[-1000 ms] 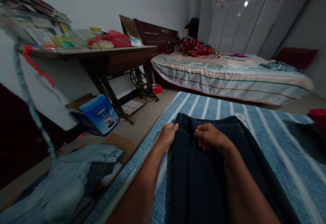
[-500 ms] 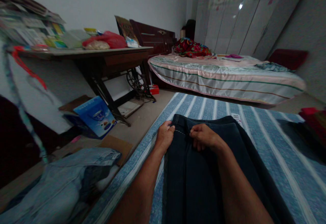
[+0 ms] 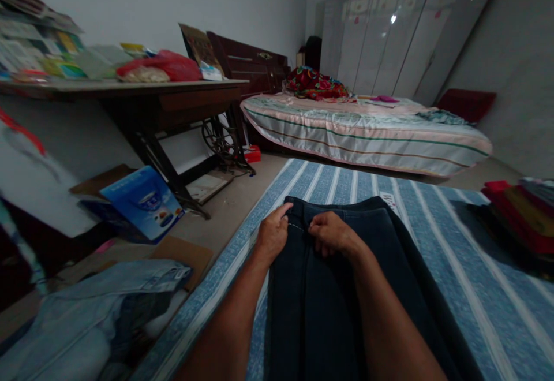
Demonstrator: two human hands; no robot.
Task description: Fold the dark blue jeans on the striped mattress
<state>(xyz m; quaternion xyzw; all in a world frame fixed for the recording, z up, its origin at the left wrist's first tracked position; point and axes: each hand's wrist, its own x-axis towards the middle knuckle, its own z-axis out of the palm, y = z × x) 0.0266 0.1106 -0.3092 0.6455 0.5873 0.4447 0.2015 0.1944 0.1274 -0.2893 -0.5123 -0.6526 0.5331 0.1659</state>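
Observation:
Dark blue trousers (image 3: 329, 300) lie lengthwise on a blue-and-white striped sheet (image 3: 450, 231), waistband at the far end. At the waistband's left corner, my left hand (image 3: 273, 232) is closed on the edge, with the thumb side up. My right hand (image 3: 334, 234) pinches the fabric just below the waistband, beside a raised fold that runs down the leg. A short line of pale stitching shows between the two hands. Both forearms reach across the trousers and hide parts of them.
A stack of folded clothes (image 3: 523, 219) sits at the right. Light blue jeans (image 3: 95, 312) lie low at the left, near a blue carton (image 3: 141, 205). Behind stand a sewing machine table (image 3: 182, 95) with things on it and a bed (image 3: 367, 138).
The view has turned slightly right, so the scene shifts left and more of the folded stack shows. Both hands keep nearly the same hold on the trousers; the left index finger looks more extended.

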